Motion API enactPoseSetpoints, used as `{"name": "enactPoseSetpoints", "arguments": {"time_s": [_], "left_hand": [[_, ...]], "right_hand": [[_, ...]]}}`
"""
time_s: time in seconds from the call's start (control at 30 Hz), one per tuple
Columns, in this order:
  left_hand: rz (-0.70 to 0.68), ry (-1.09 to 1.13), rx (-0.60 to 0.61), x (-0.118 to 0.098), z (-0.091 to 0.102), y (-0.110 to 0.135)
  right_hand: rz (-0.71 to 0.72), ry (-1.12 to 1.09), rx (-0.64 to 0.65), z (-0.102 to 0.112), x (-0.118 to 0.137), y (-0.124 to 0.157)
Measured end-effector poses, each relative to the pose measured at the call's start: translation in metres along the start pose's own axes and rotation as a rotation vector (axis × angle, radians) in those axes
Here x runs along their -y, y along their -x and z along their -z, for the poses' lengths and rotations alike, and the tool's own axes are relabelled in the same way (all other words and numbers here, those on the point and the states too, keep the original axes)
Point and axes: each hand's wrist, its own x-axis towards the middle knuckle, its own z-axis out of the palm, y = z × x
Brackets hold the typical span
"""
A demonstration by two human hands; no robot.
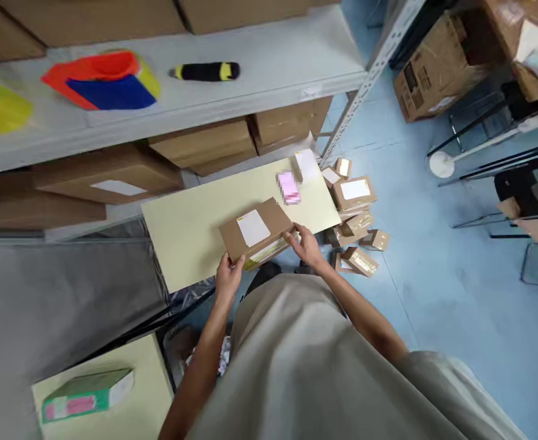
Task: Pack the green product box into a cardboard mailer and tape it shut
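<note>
A brown cardboard box [271, 221] with a white label [253, 228] on top is held at the near edge of a pale yellow table [181, 229]. My left hand [229, 276] grips its near left corner, thumb on top. At the right end, my right hand [306, 245] is closed on the box's near right corner. Yellowish tape or print shows on the side facing me. Beyond the box lie a blurred pink phone-like item [289, 187] and a small white box or stack of paper [306, 165]. The undersides of both hands' fingers are hidden.
Several small taped parcels [353, 190] are piled on the blue floor [415, 244] to the right. A shelf [269, 58] ahead bears a utility knife [207, 71], tape rolls and large cartons. A green box [88, 394] rests on another table at lower left. Chairs stand at far right.
</note>
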Motion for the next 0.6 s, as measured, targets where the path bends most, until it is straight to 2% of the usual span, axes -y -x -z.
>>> {"name": "enactPoseSetpoints", "arguments": {"time_s": [0.13,0.27,0.4,0.53,0.6], "left_hand": [[-0.076,0.035,0.108,-0.013,-0.047,0.041],[0.022,0.061,0.307,-0.028,-0.117,0.078],[0.182,0.054,0.521,-0.033,-0.212,0.099],[0.316,0.005,0.68,-0.023,-0.315,0.11],[0.329,0.006,0.761,-0.016,-0.361,0.116]], "right_hand": [[-0.009,0.011,-0.159,0.072,-0.034,0.056],[-0.156,0.044,-0.291,0.144,-0.082,0.113],[-0.369,0.116,-0.389,0.198,-0.155,0.157],[-0.552,0.186,-0.422,0.237,-0.232,0.184],[-0.628,0.24,-0.413,0.253,-0.262,0.191]]}}
